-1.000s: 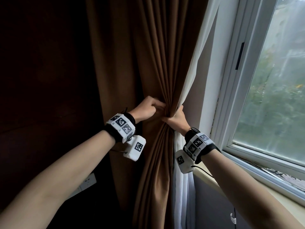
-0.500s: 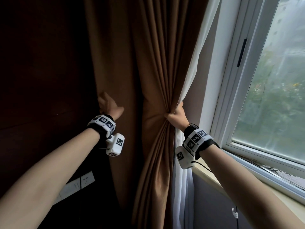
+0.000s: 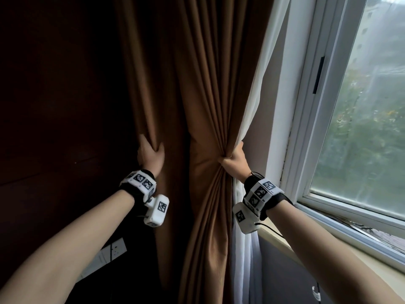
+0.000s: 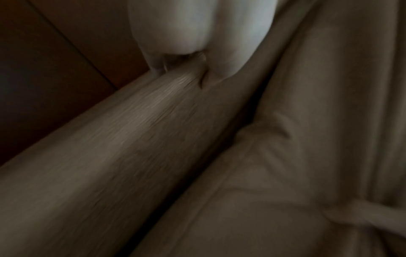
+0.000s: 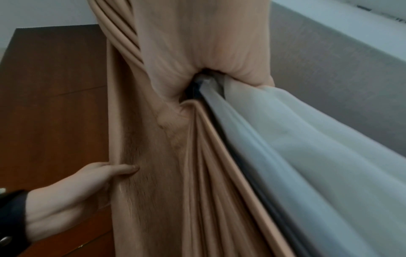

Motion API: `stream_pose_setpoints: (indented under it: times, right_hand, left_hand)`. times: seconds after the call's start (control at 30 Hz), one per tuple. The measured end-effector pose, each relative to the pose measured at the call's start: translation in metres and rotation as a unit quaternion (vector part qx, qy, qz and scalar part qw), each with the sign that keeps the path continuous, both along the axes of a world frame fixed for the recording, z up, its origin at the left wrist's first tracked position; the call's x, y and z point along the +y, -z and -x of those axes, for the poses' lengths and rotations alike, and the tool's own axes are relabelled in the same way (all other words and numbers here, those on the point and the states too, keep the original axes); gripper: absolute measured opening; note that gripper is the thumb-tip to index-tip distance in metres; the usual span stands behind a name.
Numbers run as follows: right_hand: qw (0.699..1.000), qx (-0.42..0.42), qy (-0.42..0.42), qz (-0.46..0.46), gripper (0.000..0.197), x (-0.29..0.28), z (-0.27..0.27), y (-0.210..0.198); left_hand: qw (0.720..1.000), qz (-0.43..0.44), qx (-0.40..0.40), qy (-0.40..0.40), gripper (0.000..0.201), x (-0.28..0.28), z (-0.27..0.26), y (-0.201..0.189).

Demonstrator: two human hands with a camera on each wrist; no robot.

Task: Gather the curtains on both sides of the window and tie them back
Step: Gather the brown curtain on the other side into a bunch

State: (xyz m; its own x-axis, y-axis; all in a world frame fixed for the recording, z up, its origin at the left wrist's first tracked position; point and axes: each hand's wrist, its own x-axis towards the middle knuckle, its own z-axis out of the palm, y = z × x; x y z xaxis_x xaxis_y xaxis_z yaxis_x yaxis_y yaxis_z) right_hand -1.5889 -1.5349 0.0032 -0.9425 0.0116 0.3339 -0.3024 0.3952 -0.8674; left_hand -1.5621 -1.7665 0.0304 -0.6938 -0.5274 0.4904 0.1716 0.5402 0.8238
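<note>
Your right hand (image 3: 233, 164) grips the bunched brown curtain (image 3: 210, 95) beside the window (image 3: 359, 132); your left hand (image 3: 151, 155) pinches its outer fold near the dark wood wall (image 3: 54, 106).

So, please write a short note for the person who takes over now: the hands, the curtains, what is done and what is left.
Left hand: holds the outer edge fold of the brown curtain, next to the dark wood panel.
Right hand: grips the bunched brown pleats together with the white sheer curtain, beside the window frame.
Done: most of this side is bunched in the right hand.
Left: bring the left fold into the bunch and tie it. No tie-back is visible. The other side of the window is out of view.
</note>
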Motion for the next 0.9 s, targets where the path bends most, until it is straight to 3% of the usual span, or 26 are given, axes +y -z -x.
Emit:
stream_pose_setpoints:
  times: [0.23, 0.4, 0.53, 0.67, 0.8, 0.9]
  right_hand:
    - [1.0, 0.001, 0.015, -0.014, 0.071, -0.005, -0.001, 0.0]
    - [0.999, 0.007, 0.013, -0.033, 0.07, -0.003, -0.002, -0.002]
    - [0.999, 0.023, -0.004, -0.039, 0.066, -0.002, -0.006, -0.005]
    - [0.998, 0.015, -0.039, -0.042, 0.067, 0.004, -0.011, -0.009]
    - [0.998, -0.037, -0.058, -0.001, 0.085, 0.008, -0.014, -0.016]
    - [0.994, -0.045, -0.104, 0.011, 0.099, 0.017, -0.018, -0.02]
  left_hand:
    - [0.984, 0.095, 0.073, 0.134, 0.051, 0.051, -0.025, 0.005]
    - [0.967, 0.135, 0.078, 0.2, 0.027, 0.079, -0.035, -0.01]
    - [0.952, 0.132, 0.035, 0.273, 0.032, 0.092, -0.032, -0.024]
    - [0.938, 0.073, -0.03, 0.338, 0.033, 0.098, -0.03, -0.035]
    - [0.916, 0.063, -0.104, 0.383, 0.057, 0.097, -0.041, -0.044]
    - [0.91, 0.076, -0.11, 0.392, 0.061, 0.094, -0.042, -0.048]
